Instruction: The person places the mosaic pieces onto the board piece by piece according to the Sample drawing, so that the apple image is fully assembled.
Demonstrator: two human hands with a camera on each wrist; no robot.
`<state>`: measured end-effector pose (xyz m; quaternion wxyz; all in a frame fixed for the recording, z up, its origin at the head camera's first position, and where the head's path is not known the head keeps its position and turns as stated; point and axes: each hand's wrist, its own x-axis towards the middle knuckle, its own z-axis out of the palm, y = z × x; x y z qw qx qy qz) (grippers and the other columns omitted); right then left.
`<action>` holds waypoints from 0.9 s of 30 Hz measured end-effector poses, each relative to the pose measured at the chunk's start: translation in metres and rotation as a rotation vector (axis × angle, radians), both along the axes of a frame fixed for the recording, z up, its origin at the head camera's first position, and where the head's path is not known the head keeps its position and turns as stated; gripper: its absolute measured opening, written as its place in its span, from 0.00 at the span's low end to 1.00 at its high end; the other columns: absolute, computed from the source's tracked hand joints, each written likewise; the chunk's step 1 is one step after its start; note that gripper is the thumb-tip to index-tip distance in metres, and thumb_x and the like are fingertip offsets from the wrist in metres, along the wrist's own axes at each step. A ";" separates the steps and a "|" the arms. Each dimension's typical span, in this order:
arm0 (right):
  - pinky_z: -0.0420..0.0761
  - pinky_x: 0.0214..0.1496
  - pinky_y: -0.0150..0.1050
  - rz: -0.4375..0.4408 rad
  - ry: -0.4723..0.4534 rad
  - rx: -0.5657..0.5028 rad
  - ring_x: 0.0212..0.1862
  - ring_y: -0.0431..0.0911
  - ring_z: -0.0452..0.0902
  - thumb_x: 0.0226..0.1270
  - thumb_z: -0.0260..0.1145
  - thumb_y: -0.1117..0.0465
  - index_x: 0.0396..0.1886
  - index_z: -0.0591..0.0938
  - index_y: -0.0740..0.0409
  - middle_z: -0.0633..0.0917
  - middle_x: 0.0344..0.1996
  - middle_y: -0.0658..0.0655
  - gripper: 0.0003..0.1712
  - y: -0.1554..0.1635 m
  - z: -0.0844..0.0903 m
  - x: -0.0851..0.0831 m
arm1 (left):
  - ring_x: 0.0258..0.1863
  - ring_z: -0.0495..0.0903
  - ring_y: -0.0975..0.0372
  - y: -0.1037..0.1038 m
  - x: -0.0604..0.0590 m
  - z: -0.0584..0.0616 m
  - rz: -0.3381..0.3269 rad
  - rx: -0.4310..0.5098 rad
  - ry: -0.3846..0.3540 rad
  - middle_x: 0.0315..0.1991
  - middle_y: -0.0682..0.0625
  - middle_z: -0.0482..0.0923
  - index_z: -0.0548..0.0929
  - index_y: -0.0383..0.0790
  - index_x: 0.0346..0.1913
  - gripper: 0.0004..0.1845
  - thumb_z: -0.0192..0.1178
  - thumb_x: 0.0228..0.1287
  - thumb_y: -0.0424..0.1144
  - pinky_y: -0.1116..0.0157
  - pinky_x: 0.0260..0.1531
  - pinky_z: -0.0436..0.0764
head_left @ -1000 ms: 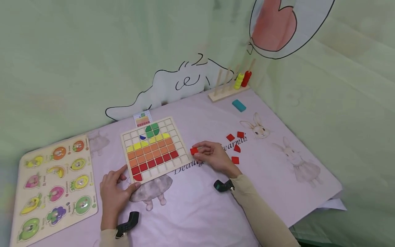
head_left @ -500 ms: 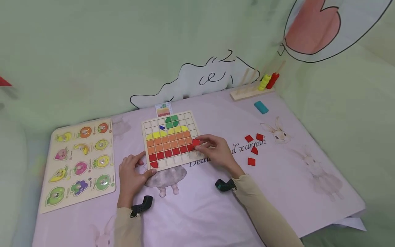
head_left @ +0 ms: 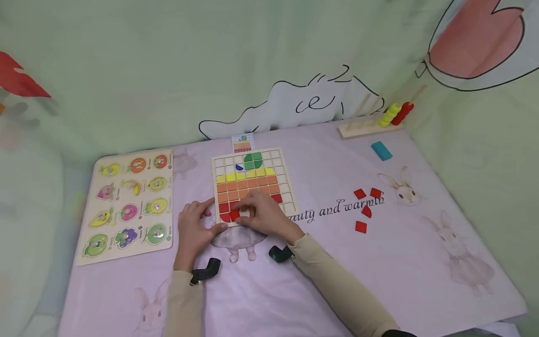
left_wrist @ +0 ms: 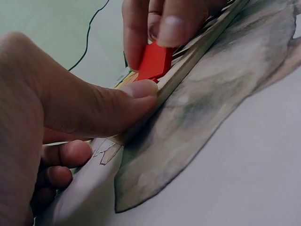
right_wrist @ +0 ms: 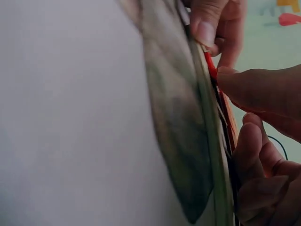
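A wooden grid board lies on the table with rows of coloured tiles: green on top, then yellow, orange and red. My left hand holds its near left corner, thumb on the front edge and index finger along the left side. Between thumb and fingers, my right hand pinches a red square tile at the bottom row, beside a rounded red piece. In the left wrist view the tile looks tilted; whether it is fully in its cell cannot be told. My right hand covers part of the red row.
Several loose red pieces lie to the right. A small picture card touches the board's far side. On the left lies a fruit puzzle board. A bead-peg stand and a teal block are at the back right.
My right hand has carried the red tile from the board's right side leftward over it to the bottom row. The left hand keeps its hold on the corner. The head view has shifted.
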<state>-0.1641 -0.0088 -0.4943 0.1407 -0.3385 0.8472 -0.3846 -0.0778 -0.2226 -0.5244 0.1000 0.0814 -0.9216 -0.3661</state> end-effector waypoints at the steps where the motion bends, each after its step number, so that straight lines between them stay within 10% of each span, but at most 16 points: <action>1: 0.72 0.35 0.33 -0.002 0.004 0.019 0.32 0.39 0.73 0.63 0.80 0.59 0.53 0.92 0.49 0.83 0.38 0.51 0.18 -0.001 0.000 0.001 | 0.43 0.70 0.52 0.000 -0.001 0.000 -0.002 0.001 0.006 0.35 0.44 0.76 0.85 0.37 0.65 0.39 0.81 0.45 0.42 0.51 0.50 0.64; 27: 0.71 0.34 0.33 -0.102 0.062 0.070 0.32 0.40 0.74 0.60 0.83 0.57 0.44 0.95 0.48 0.84 0.32 0.47 0.12 -0.008 -0.006 0.007 | 0.42 0.69 0.52 0.001 0.000 0.001 0.002 -0.024 0.008 0.36 0.45 0.76 0.85 0.36 0.65 0.39 0.82 0.45 0.44 0.52 0.49 0.64</action>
